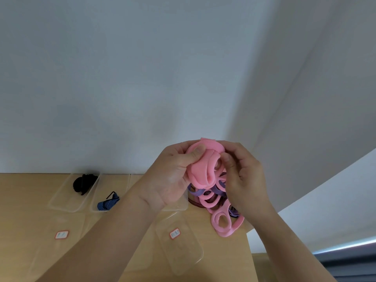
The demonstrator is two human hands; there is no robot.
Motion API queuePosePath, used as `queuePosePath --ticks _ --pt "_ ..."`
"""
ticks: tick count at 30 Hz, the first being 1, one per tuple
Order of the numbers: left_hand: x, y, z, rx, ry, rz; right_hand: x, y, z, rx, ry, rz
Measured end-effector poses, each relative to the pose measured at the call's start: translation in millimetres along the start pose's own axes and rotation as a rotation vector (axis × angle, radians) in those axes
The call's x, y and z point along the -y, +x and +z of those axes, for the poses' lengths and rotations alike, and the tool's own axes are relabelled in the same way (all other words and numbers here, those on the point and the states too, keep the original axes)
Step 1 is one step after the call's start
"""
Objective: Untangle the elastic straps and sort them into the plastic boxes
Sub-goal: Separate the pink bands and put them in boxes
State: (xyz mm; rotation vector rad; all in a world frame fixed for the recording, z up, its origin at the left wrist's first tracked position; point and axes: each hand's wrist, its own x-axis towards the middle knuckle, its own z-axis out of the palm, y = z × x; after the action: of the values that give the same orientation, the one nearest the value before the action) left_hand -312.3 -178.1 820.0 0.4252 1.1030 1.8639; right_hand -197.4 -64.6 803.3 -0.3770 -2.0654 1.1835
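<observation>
Untangling is in hand: the left hand point(173, 171) and right hand point(242, 176) both pinch the pink strap point(200, 169), raised above the table point(24, 200) with its tail trailing into the tangle point(219, 204) (purple loops included), so freeing it likely calls for a slow pull.

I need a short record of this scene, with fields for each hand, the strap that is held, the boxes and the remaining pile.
left hand: grips pink strap, thumb on top
right hand: pinches the same pink strap
pink strap: bunched, held above table
tangle: pink and purple straps on table
left box: black strap
next box: blue striped strap
</observation>
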Motion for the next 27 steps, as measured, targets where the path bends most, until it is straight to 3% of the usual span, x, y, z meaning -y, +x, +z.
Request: queuePosePath --ticks 4,8,12,27 --pt "-6.5 -0.4 -7.0 0.133 0.002 -0.112 -2.8 -8.5 5.8 -0.126 -0.103 -0.161" --pt "-6.6 -0.8 -8.4 0.188 0.066 -0.16 -2.2 -17.1 8.7 -0.185 0.048 -0.024" --pt "-6.2 1.1 -7.1 0.207 0.146 -0.17 -2.5 -17.0 7.1 -0.224 -0.001 -0.053" --pt "0.0 3.4 -12.0 0.309 0.236 -0.151 -8.6 -7.3 -14.3 0.024 0.39 0.323"
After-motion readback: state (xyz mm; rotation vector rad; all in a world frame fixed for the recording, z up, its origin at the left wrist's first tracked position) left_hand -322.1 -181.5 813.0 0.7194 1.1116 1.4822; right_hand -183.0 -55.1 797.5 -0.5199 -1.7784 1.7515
